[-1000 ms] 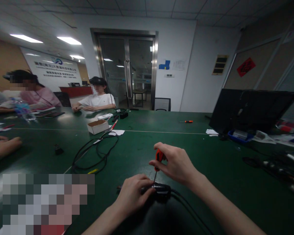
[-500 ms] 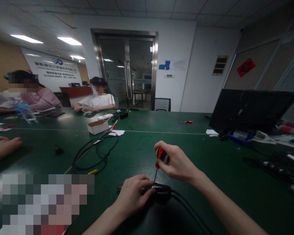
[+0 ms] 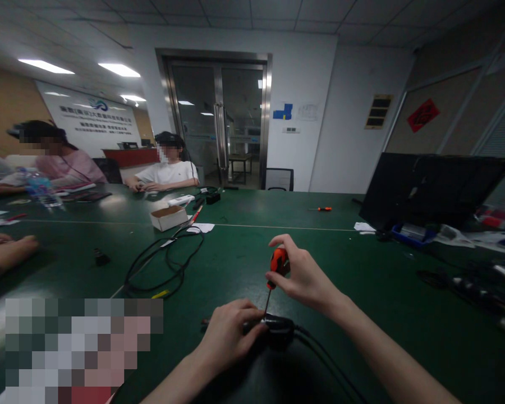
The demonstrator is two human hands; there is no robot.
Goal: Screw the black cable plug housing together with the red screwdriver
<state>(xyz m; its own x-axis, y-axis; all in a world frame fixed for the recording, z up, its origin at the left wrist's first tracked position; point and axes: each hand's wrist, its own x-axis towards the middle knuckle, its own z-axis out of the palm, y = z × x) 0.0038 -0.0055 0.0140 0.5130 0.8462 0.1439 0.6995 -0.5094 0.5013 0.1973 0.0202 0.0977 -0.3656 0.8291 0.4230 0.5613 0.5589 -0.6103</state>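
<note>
My right hand [image 3: 297, 272] grips a red-and-black screwdriver [image 3: 279, 260] by its handle between thumb and fingers, the index finger raised above its top. The screwdriver's shaft slants down, its tip meeting a black device with a cable [image 3: 280, 324] on the table. Over the device's left part lies my left hand [image 3: 231, 328], fingers closed around it and thumb beside the screwdriver tip. That hand hides much of the device. Twin black cables run from the device's right end toward the near edge.
On the green table [image 3: 244, 258] lie a coiled black cable [image 3: 180, 275], a small open box [image 3: 168, 218] and a second screwdriver [image 3: 324, 209]. A black monitor [image 3: 429, 191] stands at right. Co-workers sit at left, one person's hands [image 3: 10, 252] near the left edge.
My right hand's fingers have loosened and shifted around the screwdriver handle, the index finger lifting, and more of the red handle shows. My left hand and the device stay put.
</note>
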